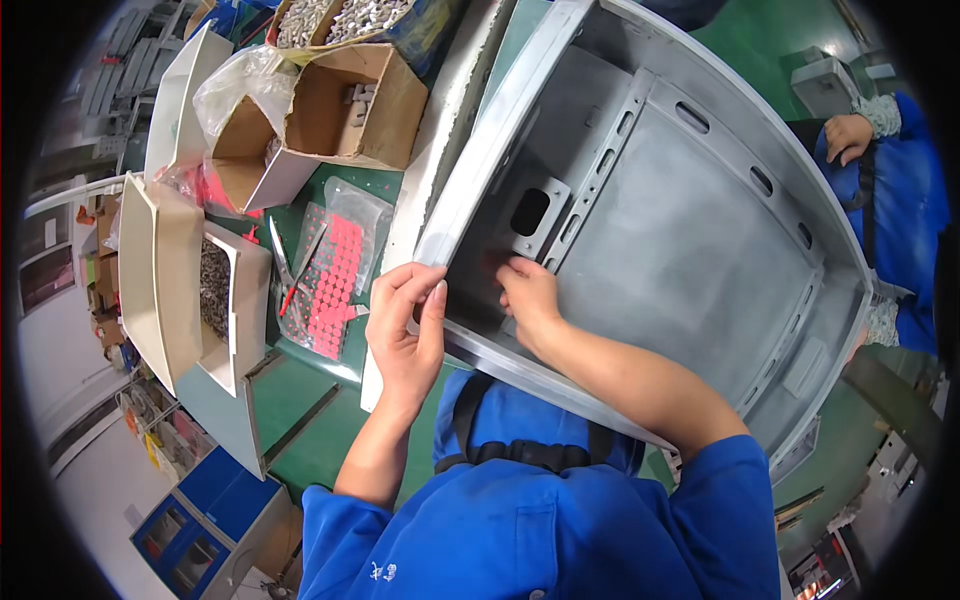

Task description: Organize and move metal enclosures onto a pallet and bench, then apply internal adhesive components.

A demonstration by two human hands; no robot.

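Observation:
A large grey metal housing (665,210), open-topped with curved outer walls and slotted inner ledges, lies in front of me. My left hand (405,325) is closed at its near left corner, thumb and index finger on the rim. Inside the housing, my right hand (530,300) has its fingers pinched together close to the inner wall, below a bracket (553,222) with a dark rectangular opening. The right fingertips are blurred and shaded, so whatever they hold cannot be made out.
Left of the housing lie pink discs on clear sheets (335,285) and a slim red-and-metal tool (288,272). Beyond are cardboard boxes (385,120) of small parts and white bins (165,270). At the right, another person's hand (848,135) hangs near the housing's far side.

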